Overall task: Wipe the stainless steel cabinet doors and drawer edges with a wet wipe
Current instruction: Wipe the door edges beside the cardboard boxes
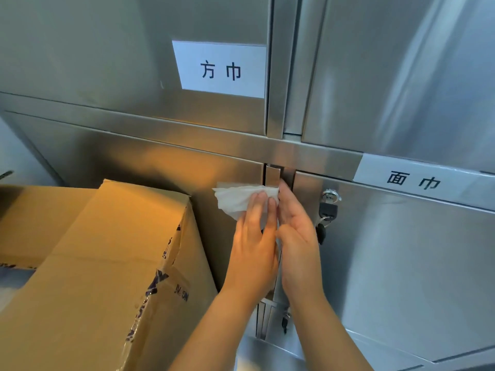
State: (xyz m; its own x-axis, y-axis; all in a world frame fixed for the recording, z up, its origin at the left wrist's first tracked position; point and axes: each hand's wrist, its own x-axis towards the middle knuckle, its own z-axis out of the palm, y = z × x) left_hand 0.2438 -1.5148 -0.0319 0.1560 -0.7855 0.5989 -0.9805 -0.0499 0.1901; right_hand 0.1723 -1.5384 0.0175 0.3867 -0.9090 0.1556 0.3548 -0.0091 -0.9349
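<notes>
While facing a tall brushed stainless steel cabinet (308, 153), presses a crumpled white wet wipe (241, 196) with the left hand (254, 236) onto the lower left cabinet door (160, 167), right at that door's upper right corner. Holds the left fingers straight and close together, tips flat on the wipe, nothing curled round it. Sets the right hand (297, 231) just beside the left one and touching it, palm turned leftward, fingers straight and together, tips reaching up along the narrow vertical steel door edge (272, 175) between the two lower doors. Grips nothing with the right hand; cannot tell whether its thumb touches the wipe.

Left of the forearms: a large brown cardboard box (107, 250) with dark printed tape, close against the lower left cabinet door, top flap raised.

On the lower right cabinet door (401, 263): a round silver lock (330, 196) with a black-headed key (328, 210) in it and more keys dangling below.

On the upper left cabinet door (93, 49): a white paper label with black characters (222, 69). Along the top of the lower right cabinet door: a second white label (417, 180), also with black characters.

Below the wrists: another small lock with a hanging key (285, 321).
</notes>
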